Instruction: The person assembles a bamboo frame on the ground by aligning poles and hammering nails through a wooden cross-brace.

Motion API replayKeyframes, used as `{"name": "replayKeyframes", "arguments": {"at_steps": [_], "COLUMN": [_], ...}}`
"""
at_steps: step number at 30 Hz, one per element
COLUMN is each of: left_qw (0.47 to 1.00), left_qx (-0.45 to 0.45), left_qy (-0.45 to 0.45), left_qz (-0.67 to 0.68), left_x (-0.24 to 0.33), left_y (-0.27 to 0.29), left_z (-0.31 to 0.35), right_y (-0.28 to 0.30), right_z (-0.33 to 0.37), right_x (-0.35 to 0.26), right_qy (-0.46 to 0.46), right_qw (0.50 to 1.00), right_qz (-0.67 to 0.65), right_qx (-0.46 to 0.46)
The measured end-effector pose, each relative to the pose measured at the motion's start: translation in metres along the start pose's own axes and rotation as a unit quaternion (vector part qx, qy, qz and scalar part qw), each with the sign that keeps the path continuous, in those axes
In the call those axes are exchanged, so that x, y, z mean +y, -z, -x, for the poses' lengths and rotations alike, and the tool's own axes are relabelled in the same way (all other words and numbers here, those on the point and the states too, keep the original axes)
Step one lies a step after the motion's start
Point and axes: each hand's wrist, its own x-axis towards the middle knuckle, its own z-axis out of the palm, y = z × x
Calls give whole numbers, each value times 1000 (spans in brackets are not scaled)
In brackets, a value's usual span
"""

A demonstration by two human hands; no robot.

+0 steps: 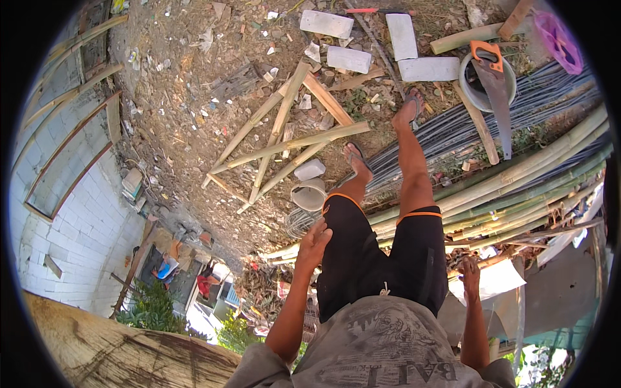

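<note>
My left hand [314, 244] hangs loosely beside my left thigh, its fingers partly extended and nothing visible in them. On the other side, my right hand [471, 277] hangs a little away from my right thigh, seen nearly edge-on, with no object visible in it. Past my left foot, several sawn wooden strips [283, 123] lie crossed over one another on the dirt. A handsaw [497, 90] with an orange handle rests across a grey bucket [511, 84] at the right. A smaller pale bucket [308, 196] lies near my left foot.
Pale blocks [326, 24] lie at the far side. Long dark metal rods [446, 132] run under my feet, alongside bamboo poles [517, 171]. A purple plastic bag [557, 42] sits at far right. At left stands a block wall [77, 226]; litter covers the ground.
</note>
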Motion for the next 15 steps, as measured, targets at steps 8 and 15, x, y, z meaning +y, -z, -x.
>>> {"name": "replayKeyframes", "arguments": {"at_steps": [8, 15], "left_qw": [997, 965], "left_qx": [54, -128], "left_qy": [-17, -71], "left_qz": [58, 217], "left_x": [-26, -46], "left_y": [39, -28], "left_z": [-67, -119], "right_y": [-23, -60], "right_z": [-8, 18], "right_x": [114, 131], "right_qy": [45, -15], "right_qw": [998, 997], "right_qz": [17, 68], "right_qx": [-49, -14]}}
